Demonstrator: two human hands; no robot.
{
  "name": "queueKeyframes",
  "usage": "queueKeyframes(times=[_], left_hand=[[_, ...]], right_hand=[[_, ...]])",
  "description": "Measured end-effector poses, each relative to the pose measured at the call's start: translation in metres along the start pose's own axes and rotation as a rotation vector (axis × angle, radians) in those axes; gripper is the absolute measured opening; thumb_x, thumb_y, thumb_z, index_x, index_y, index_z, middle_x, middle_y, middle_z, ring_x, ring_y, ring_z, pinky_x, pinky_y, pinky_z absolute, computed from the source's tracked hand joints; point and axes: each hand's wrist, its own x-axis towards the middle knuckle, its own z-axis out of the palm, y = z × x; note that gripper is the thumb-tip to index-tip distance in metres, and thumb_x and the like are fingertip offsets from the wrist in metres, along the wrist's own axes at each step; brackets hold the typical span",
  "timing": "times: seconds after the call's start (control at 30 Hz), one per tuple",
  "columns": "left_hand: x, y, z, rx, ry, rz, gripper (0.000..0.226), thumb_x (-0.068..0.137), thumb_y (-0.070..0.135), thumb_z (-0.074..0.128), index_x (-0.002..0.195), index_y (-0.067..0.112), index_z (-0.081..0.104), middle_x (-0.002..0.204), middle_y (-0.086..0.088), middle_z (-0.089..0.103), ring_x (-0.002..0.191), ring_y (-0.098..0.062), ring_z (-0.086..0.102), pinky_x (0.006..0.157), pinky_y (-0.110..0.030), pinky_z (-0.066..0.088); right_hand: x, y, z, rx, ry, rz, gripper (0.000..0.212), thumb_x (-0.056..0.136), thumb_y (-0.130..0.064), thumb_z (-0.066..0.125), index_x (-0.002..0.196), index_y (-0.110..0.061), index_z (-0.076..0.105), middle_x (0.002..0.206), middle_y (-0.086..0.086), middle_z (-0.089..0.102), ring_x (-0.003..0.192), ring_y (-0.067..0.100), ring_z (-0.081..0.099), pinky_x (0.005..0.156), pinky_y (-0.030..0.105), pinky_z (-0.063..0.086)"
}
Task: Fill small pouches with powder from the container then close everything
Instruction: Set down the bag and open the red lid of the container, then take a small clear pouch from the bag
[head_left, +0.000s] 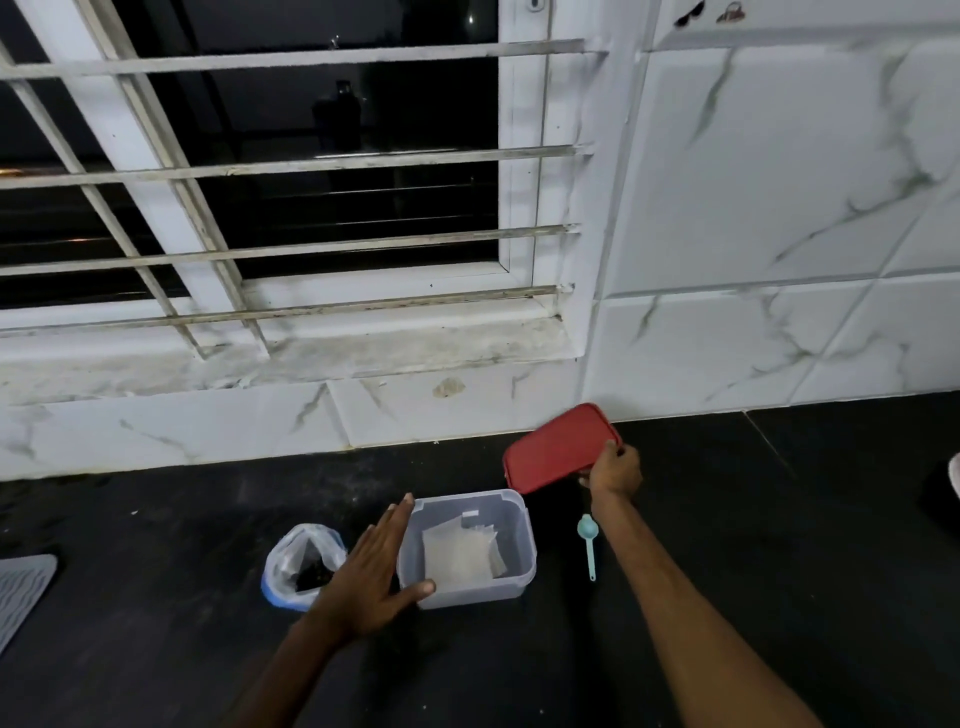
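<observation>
- The left hand, fingers straight, braces the left wall of the clear container. White pouches lie inside; I cannot tell whether they are filled.
- An open plastic bag sits just left of it, and a teal scoop lies to its right.
- Farther back, the right hand grips the tilted red lid, so closing is probably still to do.

container: clear plastic box, open, upright.
pouches: small white packets lying inside the container.
lid: red, tilted, off the container, behind and to its right.
scoop: pale blue, lying just right of the container.
bag: clear, open, dark contents, just left of the container.
</observation>
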Motion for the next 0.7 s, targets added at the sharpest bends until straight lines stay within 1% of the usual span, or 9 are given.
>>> queueKeyframes(times=[0.07, 0.13, 0.2, 0.3, 0.4, 0.5, 0.57, 0.63, 0.7], left_hand=[[0.0, 0.004, 0.002, 0.041, -0.031, -0.045, 0.105, 0.078, 0.079, 0.044, 0.147, 0.036, -0.022, 0.159, 0.018, -0.019, 0.148, -0.004, -0.015, 0.123, -0.036, 0.0], [0.004, 0.012, 0.006, 0.07, -0.07, -0.097, 0.113, 0.069, 0.09, 0.035, 0.148, 0.032, -0.022, 0.158, 0.014, -0.022, 0.147, -0.007, -0.018, 0.124, -0.038, -0.001], [0.006, 0.02, 0.009, 0.072, -0.093, -0.143, 0.123, 0.06, 0.096, 0.029, 0.149, 0.028, -0.023, 0.157, 0.013, -0.025, 0.147, -0.008, -0.02, 0.123, -0.038, -0.001], [0.009, 0.025, 0.014, 0.052, -0.095, -0.205, 0.126, 0.058, 0.097, 0.028, 0.149, 0.027, -0.023, 0.157, 0.013, -0.027, 0.146, -0.008, -0.02, 0.122, -0.035, -0.003], [0.01, 0.025, 0.016, 0.102, -0.106, -0.216, 0.121, 0.06, 0.096, 0.023, 0.149, 0.03, -0.022, 0.156, 0.013, -0.03, 0.146, -0.009, -0.023, 0.123, -0.037, -0.002], [0.011, 0.027, 0.016, 0.154, -0.127, -0.203, 0.118, 0.058, 0.097, 0.017, 0.149, 0.031, -0.022, 0.154, 0.012, -0.035, 0.144, -0.01, -0.027, 0.119, -0.032, -0.006], [0.011, 0.031, 0.016, 0.165, -0.129, -0.201, 0.118, 0.058, 0.097, 0.016, 0.148, 0.032, -0.022, 0.153, 0.011, -0.036, 0.143, -0.01, -0.028, 0.116, -0.03, -0.007], [0.012, 0.032, 0.014, 0.179, -0.143, -0.202, 0.118, 0.058, 0.097, 0.016, 0.149, 0.031, -0.022, 0.153, 0.011, -0.036, 0.143, -0.011, -0.027, 0.117, -0.031, -0.006], [0.013, 0.034, 0.013, 0.182, -0.155, -0.213, 0.119, 0.058, 0.096, 0.018, 0.148, 0.031, -0.024, 0.152, 0.01, -0.036, 0.144, -0.011, -0.027, 0.117, -0.032, -0.007]], right_hand=[[0.005, 0.012, 0.005, 0.034, -0.082, 0.087, 0.03, 0.101, -0.021, 0.047, 0.117, 0.002, 0.056, 0.098, 0.022, 0.064, 0.057, 0.025, 0.062, 0.039, 0.028, 0.055], [0.013, 0.02, 0.007, 0.081, -0.151, 0.16, 0.028, 0.101, -0.018, 0.05, 0.117, 0.004, 0.057, 0.098, 0.021, 0.062, 0.061, 0.025, 0.062, 0.039, 0.025, 0.054], [0.019, 0.028, 0.01, 0.074, -0.203, 0.196, 0.03, 0.1, -0.016, 0.051, 0.12, 0.007, 0.056, 0.103, 0.023, 0.063, 0.071, 0.029, 0.065, 0.052, 0.029, 0.06], [0.031, 0.037, 0.013, -0.14, -0.266, 0.178, 0.039, 0.099, -0.02, 0.053, 0.126, 0.009, 0.053, 0.112, 0.026, 0.065, 0.078, 0.033, 0.068, 0.077, 0.043, 0.06], [0.038, 0.041, 0.015, -0.364, -0.331, 0.128, 0.049, 0.097, -0.029, 0.055, 0.127, 0.009, 0.05, 0.121, 0.026, 0.061, 0.099, 0.041, 0.065, 0.088, 0.05, 0.055], [0.044, 0.043, 0.015, -0.681, -0.351, 0.024, 0.06, 0.095, -0.039, 0.053, 0.136, 0.005, 0.045, 0.14, 0.024, 0.048, 0.124, 0.042, 0.051, 0.105, 0.046, 0.043], [0.038, 0.039, 0.011, -0.778, -0.366, -0.093, 0.062, 0.098, -0.036, 0.051, 0.144, 0.001, 0.037, 0.152, 0.02, 0.035, 0.135, 0.04, 0.039, 0.11, 0.043, 0.033], [0.025, 0.032, 0.009, -0.67, -0.342, -0.258, 0.053, 0.098, -0.027, 0.053, 0.142, 0.0, 0.041, 0.148, 0.019, 0.04, 0.132, 0.039, 0.042, 0.109, 0.045, 0.036], [0.003, 0.024, 0.009, -0.45, -0.344, -0.499, 0.037, 0.097, -0.018, 0.055, 0.13, -0.004, 0.053, 0.13, 0.014, 0.057, 0.118, 0.031, 0.056, 0.101, 0.044, 0.046]])
